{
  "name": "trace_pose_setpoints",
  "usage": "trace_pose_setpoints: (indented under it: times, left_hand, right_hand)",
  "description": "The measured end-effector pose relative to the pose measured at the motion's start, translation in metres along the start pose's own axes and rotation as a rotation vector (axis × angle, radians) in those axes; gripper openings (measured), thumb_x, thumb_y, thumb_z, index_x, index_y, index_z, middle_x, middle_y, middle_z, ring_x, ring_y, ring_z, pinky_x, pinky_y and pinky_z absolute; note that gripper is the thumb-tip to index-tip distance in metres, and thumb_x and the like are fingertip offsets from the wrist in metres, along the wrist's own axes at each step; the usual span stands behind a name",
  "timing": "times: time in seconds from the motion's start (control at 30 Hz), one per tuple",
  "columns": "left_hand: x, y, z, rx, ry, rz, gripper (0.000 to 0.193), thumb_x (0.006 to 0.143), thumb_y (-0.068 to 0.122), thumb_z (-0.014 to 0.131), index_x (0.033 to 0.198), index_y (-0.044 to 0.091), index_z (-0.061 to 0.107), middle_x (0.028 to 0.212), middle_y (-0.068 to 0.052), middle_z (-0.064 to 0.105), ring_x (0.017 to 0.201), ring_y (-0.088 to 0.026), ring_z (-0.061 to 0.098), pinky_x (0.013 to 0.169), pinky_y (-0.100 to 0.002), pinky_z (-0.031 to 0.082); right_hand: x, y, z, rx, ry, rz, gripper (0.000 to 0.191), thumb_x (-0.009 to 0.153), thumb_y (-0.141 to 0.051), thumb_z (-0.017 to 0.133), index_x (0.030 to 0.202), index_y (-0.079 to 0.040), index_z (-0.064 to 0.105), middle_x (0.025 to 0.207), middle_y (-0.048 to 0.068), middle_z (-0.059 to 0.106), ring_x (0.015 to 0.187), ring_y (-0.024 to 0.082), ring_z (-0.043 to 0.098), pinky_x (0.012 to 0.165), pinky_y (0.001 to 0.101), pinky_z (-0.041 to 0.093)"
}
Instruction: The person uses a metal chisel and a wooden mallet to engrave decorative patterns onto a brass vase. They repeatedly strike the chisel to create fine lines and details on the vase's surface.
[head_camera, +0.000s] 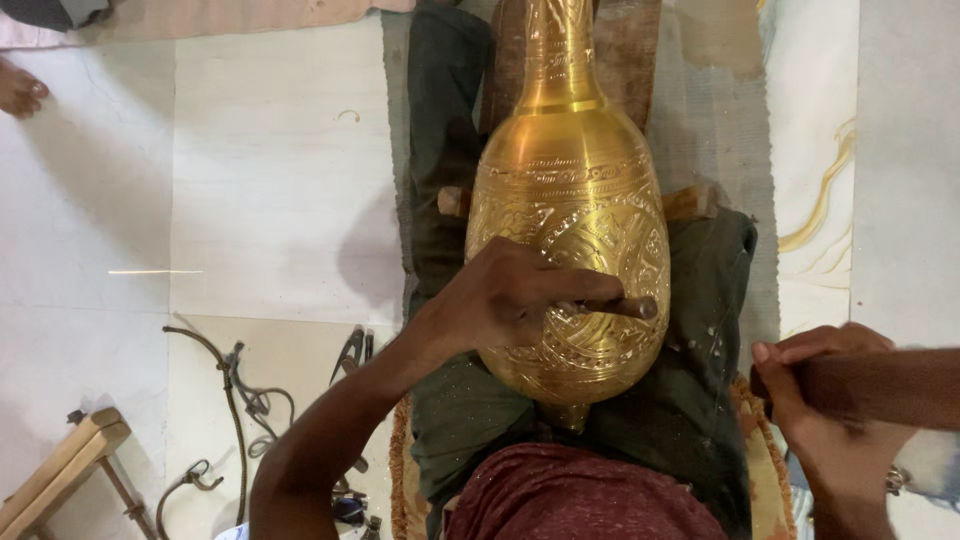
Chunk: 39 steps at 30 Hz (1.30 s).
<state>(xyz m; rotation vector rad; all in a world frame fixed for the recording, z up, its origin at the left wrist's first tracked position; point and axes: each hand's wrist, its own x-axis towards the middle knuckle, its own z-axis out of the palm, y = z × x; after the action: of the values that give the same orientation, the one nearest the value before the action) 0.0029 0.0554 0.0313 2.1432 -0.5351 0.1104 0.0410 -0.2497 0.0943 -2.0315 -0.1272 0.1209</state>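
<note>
Brass vase lying on its side on dark green cloth over the lap, long axis running straight away from the body: neck far, base near. Wooden crossbar showing under the belly on both sides.

Left hand planted on the lower belly, fingers curled and pressed together around a thin dark punch. Punch lying roughly crosswise to the vase axis, its blunt end pointing right, toward the other hand; working tip hidden under the fist, contact with the engraved band not visible.

Right hand off the vase, low right, well apart from the punch end. Fingers wrapped tight around a thick brown wooden handle; striking head out of frame. Ring on one finger.

Key relation: punch end lies left and slightly above the right hand, a mostly sideways line. Left hand on the vase, right hand clear of it.

Loose metal tools and bent wire on the tiled floor to the left. Someone else's bare foot at top left.
</note>
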Motion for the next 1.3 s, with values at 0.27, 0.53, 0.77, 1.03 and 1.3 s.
trace_pose_setpoints:
  times: [0.27, 0.53, 0.77, 1.03, 1.3]
  left_hand:
    - [-0.002, 0.005, -0.008, -0.053, 0.005, 0.013, 0.061, 0.081, 0.003, 0.061, 0.138, 0.023, 0.070, 0.096, 0.002, 0.078, 0.049, -0.007, 0.053, 0.047, -0.024, 0.044]
    - [0.001, 0.013, -0.019, -0.075, 0.091, 0.038, 0.059, 0.079, -0.013, 0.063, 0.132, 0.012, 0.070, 0.101, -0.004, 0.080, 0.064, -0.010, 0.072, 0.051, -0.028, 0.050]
    - [0.001, 0.003, -0.011, -0.120, 0.162, 0.133, 0.051, 0.086, -0.014, 0.062, 0.133, 0.006, 0.066, 0.115, -0.011, 0.078, 0.077, -0.013, 0.076, 0.054, -0.025, 0.058]
    - [0.006, 0.010, -0.013, -0.070, 0.116, 0.104, 0.057, 0.079, -0.014, 0.061, 0.127, 0.015, 0.072, 0.094, -0.005, 0.081, 0.056, -0.007, 0.067, 0.043, -0.027, 0.046]
    - [0.007, 0.010, -0.019, -0.085, 0.063, 0.073, 0.062, 0.076, -0.012, 0.062, 0.130, 0.016, 0.072, 0.078, -0.004, 0.075, 0.050, -0.009, 0.058, 0.045, -0.030, 0.044]
  right_hand:
    - [-0.008, 0.017, -0.011, -0.551, -0.050, -0.145, 0.028, 0.063, -0.020, 0.075, 0.086, -0.006, 0.068, 0.066, 0.007, 0.060, 0.060, 0.022, 0.057, 0.072, 0.0369, 0.045]
    - [-0.010, 0.047, -0.021, -0.934, -0.200, -0.050, 0.031, 0.058, -0.016, 0.082, 0.084, -0.003, 0.072, 0.058, 0.014, 0.060, 0.054, 0.030, 0.060, 0.068, 0.0428, 0.049]
    - [-0.013, 0.039, 0.002, 0.060, -0.076, 0.144, 0.020, 0.081, -0.005, 0.079, 0.090, -0.005, 0.062, 0.078, 0.002, 0.066, 0.074, 0.017, 0.064, 0.071, 0.0344, 0.051]
    - [0.012, -0.018, -0.002, -0.685, -0.125, -0.026, 0.024, 0.072, -0.004, 0.084, 0.088, -0.013, 0.067, 0.072, 0.003, 0.069, 0.065, 0.015, 0.064, 0.092, 0.0373, 0.051]
    - [0.003, 0.008, -0.006, -0.535, -0.082, -0.217, 0.014, 0.077, -0.024, 0.077, 0.079, -0.015, 0.066, 0.073, 0.002, 0.063, 0.073, 0.018, 0.059, 0.089, 0.0303, 0.043]
